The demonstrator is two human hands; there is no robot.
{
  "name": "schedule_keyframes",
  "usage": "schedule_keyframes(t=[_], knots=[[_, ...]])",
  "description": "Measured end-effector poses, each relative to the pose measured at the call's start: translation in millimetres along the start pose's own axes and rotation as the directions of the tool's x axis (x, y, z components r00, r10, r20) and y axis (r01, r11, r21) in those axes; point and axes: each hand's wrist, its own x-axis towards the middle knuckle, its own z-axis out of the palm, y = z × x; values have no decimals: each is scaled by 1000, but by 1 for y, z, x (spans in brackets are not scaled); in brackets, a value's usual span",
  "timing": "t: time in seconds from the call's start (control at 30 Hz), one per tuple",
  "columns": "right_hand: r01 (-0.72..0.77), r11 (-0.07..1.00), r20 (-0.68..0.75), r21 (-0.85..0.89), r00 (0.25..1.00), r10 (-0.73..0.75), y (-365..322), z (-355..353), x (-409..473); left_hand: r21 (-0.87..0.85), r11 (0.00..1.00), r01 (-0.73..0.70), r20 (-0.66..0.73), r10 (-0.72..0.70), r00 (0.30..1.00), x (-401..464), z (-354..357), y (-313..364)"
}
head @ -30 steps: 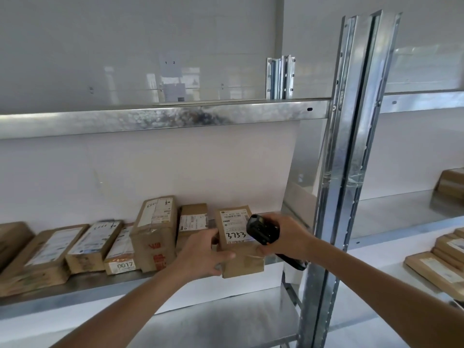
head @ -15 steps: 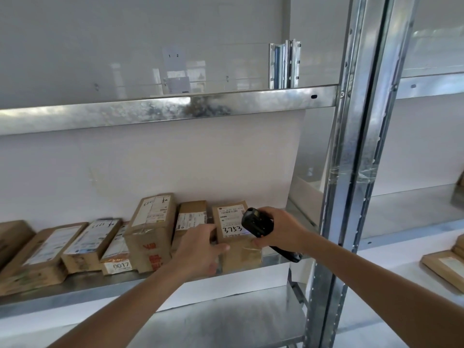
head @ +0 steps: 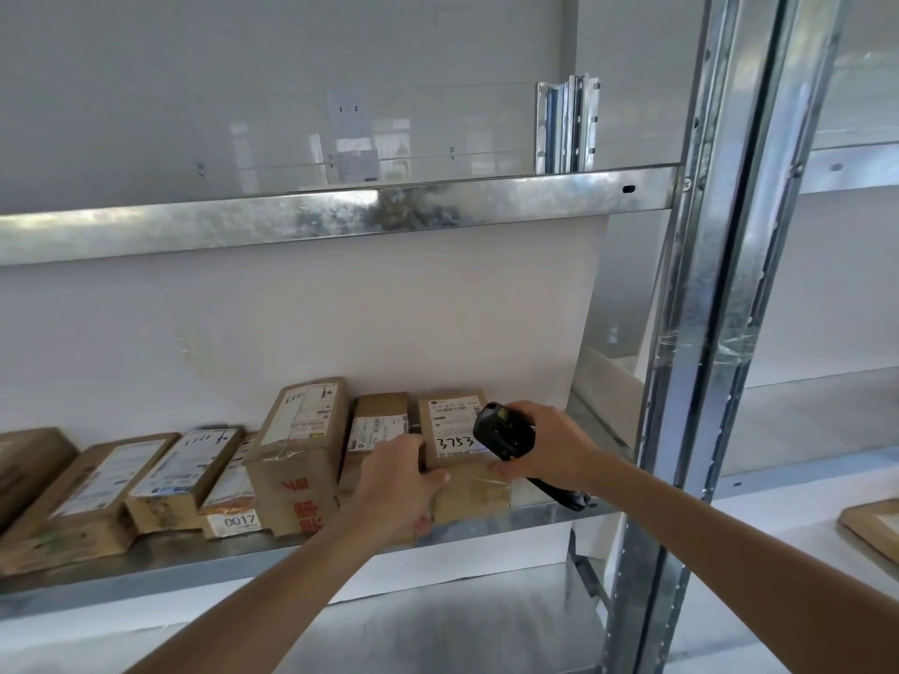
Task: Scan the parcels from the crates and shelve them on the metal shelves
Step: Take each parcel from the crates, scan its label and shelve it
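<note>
I see my left hand (head: pixel 395 484) gripping the cardboard parcel marked 3753 (head: pixel 462 459), thumb hooked over its front left edge and the fingers wrapped along its left side. The parcel stands on the metal shelf (head: pixel 170 566) at about five o'clock from the centre of my view, at the right end of a row of boxes. Its white label with the handwritten number faces up toward me.

My right hand (head: pixel 554 449) is clamped around a black handheld scanner (head: pixel 506 432). The scanner's head sits over the right edge of the 3753 label, and its handle runs down past my wrist toward four o'clock. My right thumb touches the parcel's front face just below the scanner.

Just left of the held parcel, at its nine o'clock, a smaller brown box (head: pixel 379 423) stands touching it, partly hidden behind my left hand. Further left is a taller box with red print (head: pixel 296 459), leaning back a little. Next to that lies a low box labelled 0017 (head: pixel 233 503), then two flat labelled boxes (head: pixel 185 479) (head: pixel 92 498) tilted against each other toward the eight o'clock edge.

At twelve o'clock an upper shelf rail (head: pixel 340 218) crosses the view. A galvanised upright post (head: pixel 705 333) runs top to bottom at three o'clock. Beyond it, low at four o'clock, the corner of another flat parcel (head: pixel 871 527) lies on a neighbouring shelf.
</note>
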Motion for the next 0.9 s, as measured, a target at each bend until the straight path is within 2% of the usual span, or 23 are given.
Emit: schedule_keyframes(t=[0.27,0.43,0.53,0.7,0.9], knots=[[-62,996,-55,-69,997,58,-8,-3,-20,-36,999,-40,-11,40,999,-16,-14,4],[-124,988,-175,-89,979,107,-34,-15,-45,-155,986,-56,-52,48,997,-36,-39,6],[-120,989,-201,-91,975,99,-66,-21,-60,-260,965,-9,-59,-7,998,-54,-67,-8],[-47,991,-156,-125,987,27,-158,3,-81,-183,982,-46,-161,16,987,-105,-140,-56],[115,988,21,-106,993,-113,-320,103,-78,-82,994,70,-279,-90,956,-205,-271,-172]])
